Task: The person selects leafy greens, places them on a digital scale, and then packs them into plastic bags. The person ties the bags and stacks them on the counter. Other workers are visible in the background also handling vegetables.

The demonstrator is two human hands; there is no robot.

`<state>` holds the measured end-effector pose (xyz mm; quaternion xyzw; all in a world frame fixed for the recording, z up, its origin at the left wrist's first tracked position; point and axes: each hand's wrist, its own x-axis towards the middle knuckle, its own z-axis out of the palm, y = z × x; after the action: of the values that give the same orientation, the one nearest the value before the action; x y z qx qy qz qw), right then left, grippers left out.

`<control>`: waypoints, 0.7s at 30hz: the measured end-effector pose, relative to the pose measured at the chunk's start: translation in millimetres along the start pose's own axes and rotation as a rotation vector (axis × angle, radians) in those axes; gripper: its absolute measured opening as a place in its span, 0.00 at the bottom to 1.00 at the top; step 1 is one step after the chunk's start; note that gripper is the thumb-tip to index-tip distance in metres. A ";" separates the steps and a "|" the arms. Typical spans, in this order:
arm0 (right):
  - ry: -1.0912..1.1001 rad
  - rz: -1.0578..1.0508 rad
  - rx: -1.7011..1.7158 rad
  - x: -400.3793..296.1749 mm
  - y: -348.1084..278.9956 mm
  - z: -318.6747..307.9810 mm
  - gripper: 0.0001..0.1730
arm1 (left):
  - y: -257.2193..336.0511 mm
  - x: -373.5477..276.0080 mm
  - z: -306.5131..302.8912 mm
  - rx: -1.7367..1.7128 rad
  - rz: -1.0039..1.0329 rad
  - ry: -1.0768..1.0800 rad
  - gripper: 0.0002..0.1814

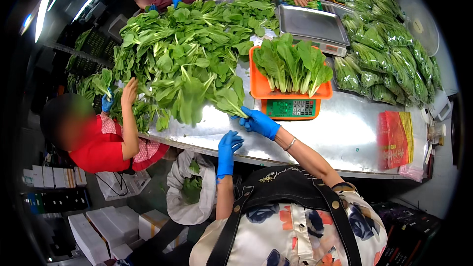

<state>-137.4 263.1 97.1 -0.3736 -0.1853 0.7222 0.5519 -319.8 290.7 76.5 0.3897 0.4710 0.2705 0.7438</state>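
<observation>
My right hand (261, 122), in a blue glove, grips the stem end of a leafy green (230, 102) above the metal table. My left hand (228, 151), gloved the same way, hovers near the table's front edge with nothing in it and its fingers slightly apart. Just beyond my right hand stands an orange scale (290, 109) with a lit display and keypad. Its orange tray (258, 85) bears a row of upright-leaning leafy greens (292, 64). To the left spreads a large heap of loose leafy greens (181, 51).
Bagged greens (384, 51) are stacked at the right, beside a second scale with a steel tray (312, 24). Red-yellow printed bags (397, 140) lie on the table (343, 147). A white sack (192, 188) holding leaves stands below. Co-workers (107, 136) handle greens at left and across.
</observation>
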 end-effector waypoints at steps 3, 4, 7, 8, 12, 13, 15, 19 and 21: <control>-0.054 -0.051 -0.105 -9.6 2.1 11.6 0.27 | 1.2 -5.2 19.2 -0.232 0.078 -0.247 0.19; -0.060 -0.057 -0.170 -13.9 1.5 18.2 0.27 | -6.5 2.6 14.8 -0.347 0.146 -0.347 0.20; -0.033 -0.047 -0.318 -19.0 3.9 21.9 0.27 | -7.2 19.5 13.8 -0.455 0.247 -0.546 0.20; -0.017 -0.031 -0.359 -23.0 3.0 20.2 0.27 | -6.2 20.5 16.0 -0.424 0.231 -0.503 0.20; 0.379 -0.324 -0.865 -31.7 2.0 25.4 0.21 | 22.0 4.3 41.7 -0.286 0.330 -0.231 0.18; 0.511 -0.481 -1.035 -33.6 1.9 28.4 0.20 | 24.3 5.0 42.1 -0.247 0.330 -0.171 0.18; 0.458 -0.584 -0.968 -36.6 1.7 30.4 0.15 | 25.2 9.7 40.6 -0.188 0.303 -0.128 0.20; 0.432 -0.617 -0.863 -29.2 10.5 18.0 0.12 | 27.0 12.3 53.0 -0.168 0.283 -0.102 0.23; 0.387 -0.555 -0.657 -27.4 10.6 12.4 0.12 | 24.5 10.2 57.9 -0.199 0.319 -0.122 0.24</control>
<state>-150.6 235.9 107.2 -0.5923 -0.3906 0.3676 0.6012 -263.7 293.3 106.5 0.3997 0.3284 0.4061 0.7533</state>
